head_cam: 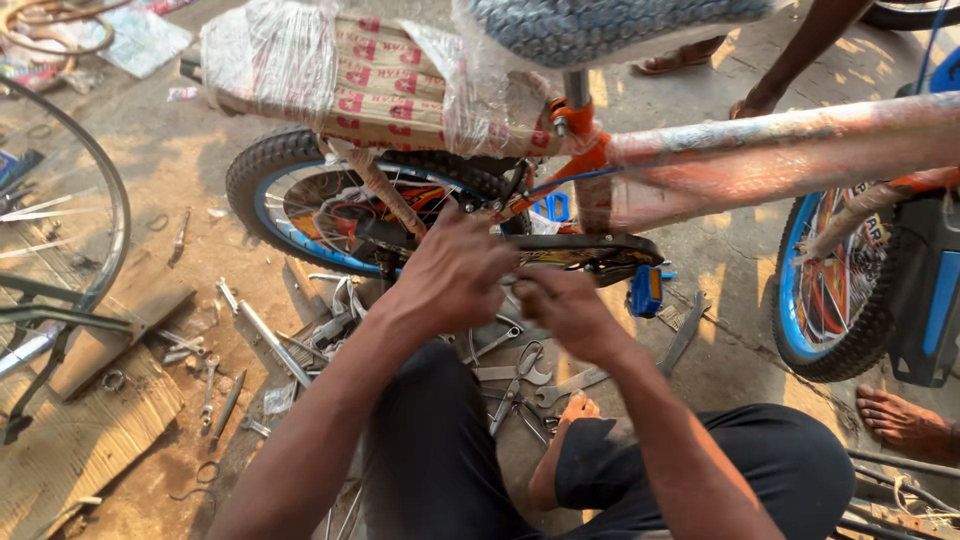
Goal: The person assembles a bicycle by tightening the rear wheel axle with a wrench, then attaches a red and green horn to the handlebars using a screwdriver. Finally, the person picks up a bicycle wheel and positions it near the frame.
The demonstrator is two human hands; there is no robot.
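Note:
A small orange bicycle [700, 150], wrapped in plastic film and printed cardboard, stands in front of me. My left hand [450, 275] and my right hand [565, 305] meet just below its black chain guard [590, 250], close to the rear wheel [330, 200]. Both hands have their fingers curled around something small between them; what it is stays hidden by the fingers. A blue pedal [645, 290] hangs just right of my right hand. The saddle [600, 25] is at the top.
Spanners, pliers and scissors lie scattered on the dirt floor [500, 380] under my hands. A bare wheel rim [70, 200] and cardboard sheets [70, 440] lie at left. The front wheel [835, 290] is at right. Another person's feet [905, 420] stand nearby.

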